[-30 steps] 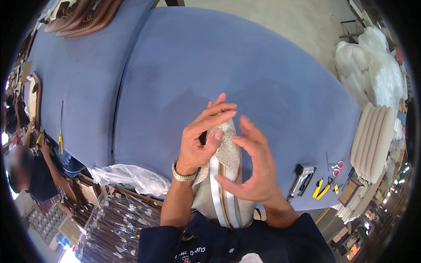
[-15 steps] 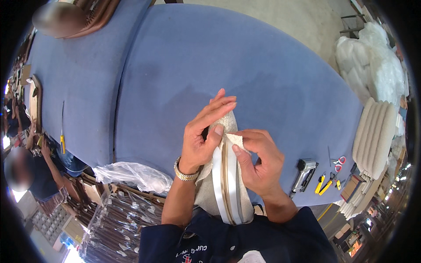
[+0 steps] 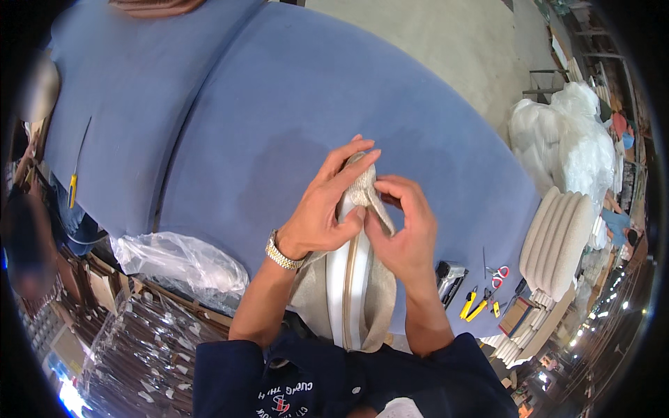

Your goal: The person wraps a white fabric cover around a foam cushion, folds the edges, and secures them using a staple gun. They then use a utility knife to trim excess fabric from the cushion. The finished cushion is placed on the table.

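Observation:
A beige fabric-covered piece (image 3: 382,296) stands edge-up between my torso and the blue table. White strips and a narrow tan band run lengthwise along its edge. My left hand (image 3: 322,205) grips the far end, its thumb pressing on the fabric and its fingers reaching past the tip. Close beside it, my right hand (image 3: 408,233) pinches a fold of the same beige fabric between thumb and fingers, pulled up to the right of the band. The fingertips partly hide the far end.
On the blue table (image 3: 279,90) at right lie a staple gun (image 3: 451,277), red-handled scissors (image 3: 497,277) and yellow-handled hand tools (image 3: 477,306). Beyond them are stacked beige cushions (image 3: 557,240) and a plastic-wrapped bundle (image 3: 564,143). Leftward are clear plastic (image 3: 181,261) and a yellow-handled screwdriver (image 3: 72,188).
The fabric flap in my right hand has turned from lying folded outward to standing upright near the far end. My left thumb has slid lower. The whole view has shifted.

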### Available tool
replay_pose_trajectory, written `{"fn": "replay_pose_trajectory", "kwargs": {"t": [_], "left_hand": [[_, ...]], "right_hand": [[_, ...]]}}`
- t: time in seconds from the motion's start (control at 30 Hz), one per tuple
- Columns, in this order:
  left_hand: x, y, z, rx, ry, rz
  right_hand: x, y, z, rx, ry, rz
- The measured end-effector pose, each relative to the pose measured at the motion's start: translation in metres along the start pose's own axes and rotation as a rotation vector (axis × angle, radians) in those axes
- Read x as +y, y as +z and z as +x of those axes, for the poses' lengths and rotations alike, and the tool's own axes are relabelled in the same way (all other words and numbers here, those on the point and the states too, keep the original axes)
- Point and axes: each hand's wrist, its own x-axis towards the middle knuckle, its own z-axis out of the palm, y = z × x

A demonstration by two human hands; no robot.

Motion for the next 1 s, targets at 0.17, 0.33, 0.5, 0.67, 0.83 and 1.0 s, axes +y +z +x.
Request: {"fn": "replay_pose_trajectory", "kwargs": {"t": [0.17, 0.33, 0.5, 0.67, 0.83, 1.0], "left_hand": [[0.016, 0.002, -0.008, 0.031, -0.054, 0.288], [0.011, 0.000, -0.003, 0.173, -0.211, 0.236], [0.001, 0.003, 0.024, 0.127, -0.384, 0.264], [0.005, 0.038, -0.012, 0.304, -0.325, -0.077], [0.008, 0.085, -0.017, 0.290, -0.401, -0.176], [0.001, 0.094, -0.005, 0.225, -0.476, -0.167]], "right_hand": [[0.008, 0.009, 0.007, 0.088, -0.090, -0.088], [0.022, 0.028, 0.016, 0.149, -0.090, -0.071], [0.037, 0.028, 0.031, 0.158, -0.039, -0.125], [0.024, 0.009, -0.007, 0.179, -0.041, -0.072], [0.040, -0.021, -0.033, 0.287, 0.045, -0.070], [0.064, -0.029, -0.027, 0.320, -0.037, -0.213]]}}
